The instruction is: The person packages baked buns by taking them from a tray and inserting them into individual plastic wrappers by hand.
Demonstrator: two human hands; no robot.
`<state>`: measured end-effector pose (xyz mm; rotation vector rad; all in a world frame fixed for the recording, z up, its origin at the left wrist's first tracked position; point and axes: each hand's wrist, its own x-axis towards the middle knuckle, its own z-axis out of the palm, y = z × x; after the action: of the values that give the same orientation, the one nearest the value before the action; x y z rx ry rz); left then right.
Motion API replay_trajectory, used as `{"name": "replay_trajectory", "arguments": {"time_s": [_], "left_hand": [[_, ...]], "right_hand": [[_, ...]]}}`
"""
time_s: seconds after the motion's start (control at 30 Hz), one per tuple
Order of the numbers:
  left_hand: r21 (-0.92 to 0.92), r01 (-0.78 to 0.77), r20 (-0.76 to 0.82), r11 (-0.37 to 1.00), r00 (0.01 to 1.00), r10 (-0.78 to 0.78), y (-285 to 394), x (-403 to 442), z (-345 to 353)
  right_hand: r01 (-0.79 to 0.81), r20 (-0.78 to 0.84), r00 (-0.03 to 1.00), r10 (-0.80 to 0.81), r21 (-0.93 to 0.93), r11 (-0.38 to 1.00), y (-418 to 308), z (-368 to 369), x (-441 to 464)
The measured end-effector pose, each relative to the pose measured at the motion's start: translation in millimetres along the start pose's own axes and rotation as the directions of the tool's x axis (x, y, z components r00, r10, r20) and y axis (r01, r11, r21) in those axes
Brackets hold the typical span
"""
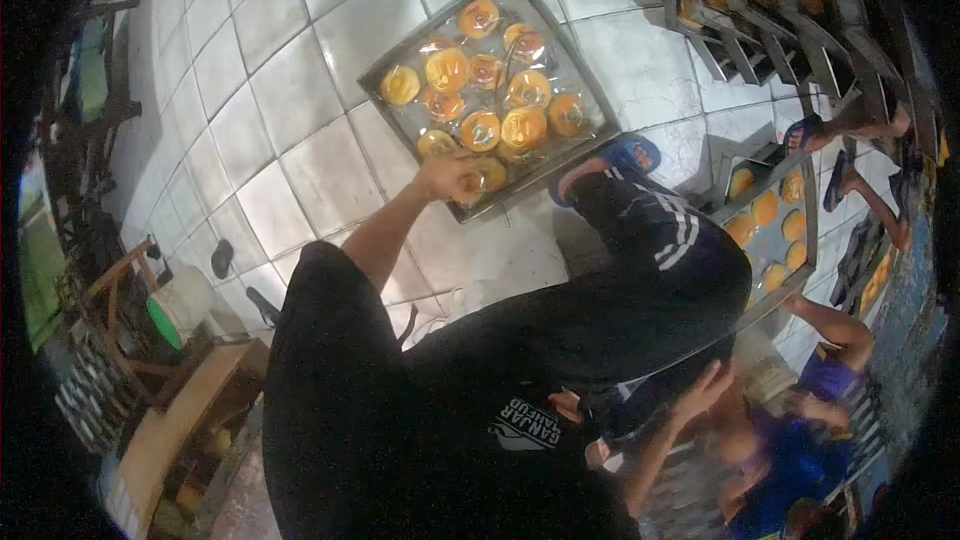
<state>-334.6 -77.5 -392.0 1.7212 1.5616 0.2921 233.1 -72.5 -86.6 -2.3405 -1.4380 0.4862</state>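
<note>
My left hand reaches over the near-left rim of a square metal tray on the tiled floor. Its fingers are closed around a golden bun in clear plastic at the tray's near corner. Several more round wrapped buns lie in the same tray, some stacked or overlapping. My right hand is off to the lower right, close to my dark-clothed leg. Its fingers look stretched out, and I see nothing held in it.
On the right stands another tray of buns, with a co-worker's hand at its edge. Stacked metal trays hold buns at the upper right. My sandalled foot is beside the near tray. A wooden bench stands lower left.
</note>
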Motion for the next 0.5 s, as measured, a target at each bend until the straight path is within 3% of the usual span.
{"name": "replay_trajectory", "arguments": {"time_s": [0.07, 0.1, 0.23, 0.27, 0.3, 0.33, 0.4, 0.43, 0.5], "left_hand": [[0.096, 0.007, -0.144, 0.995, 0.990, 0.007, 19.7, 5.5, 11.4], [0.180, 0.025, -0.053, 0.983, 0.998, -0.015, 23.2, 8.8, 12.6], [0.310, -0.112, -0.033, 0.944, 0.991, 0.128, 34.5, 33.8, 0.8], [0.159, 0.218, -0.066, 0.963, 0.976, -0.209, 41.8, 50.2, -0.6], [-0.001, 0.524, -0.045, 0.852, 0.851, -0.524, 44.3, 63.7, -0.5], [0.003, 0.516, -0.047, 0.857, 0.856, -0.515, 42.7, 73.6, 0.6], [-0.378, 0.449, -0.307, 0.810, 0.764, -0.567, 38.0, 103.8, 14.3], [-0.453, 0.398, -0.373, 0.798, 0.728, -0.575, 32.7, 120.3, 20.9], [-0.467, 0.440, -0.365, 0.767, 0.694, -0.621, 18.9, 136.9, 35.1]], "right_hand": [[-0.035, 0.000, 0.999, 0.035, 0.094, 0.995, -4.2, 1.6, -2.2], [0.004, 0.009, 1.000, -0.004, 0.046, 0.999, 0.9, -0.3, -0.4], [0.047, -0.026, 0.999, -0.044, 0.120, 0.992, 9.8, 0.4, -3.7], [0.038, -0.025, 0.999, -0.035, 0.137, 0.990, 9.1, 1.0, -4.6], [0.028, -0.023, 0.999, -0.025, 0.150, 0.988, 5.8, 1.2, -5.6], [0.017, -0.020, 1.000, -0.014, 0.159, 0.987, 4.4, 1.3, -6.5], [0.004, -0.031, 1.000, 0.001, 0.175, 0.985, 9.6, 2.9, -7.7], [-0.007, -0.033, 0.999, 0.014, 0.191, 0.982, 7.8, 3.5, -7.0], [-0.057, -0.024, 0.998, 0.065, 0.231, 0.971, -1.9, 1.5, -8.7]]}}
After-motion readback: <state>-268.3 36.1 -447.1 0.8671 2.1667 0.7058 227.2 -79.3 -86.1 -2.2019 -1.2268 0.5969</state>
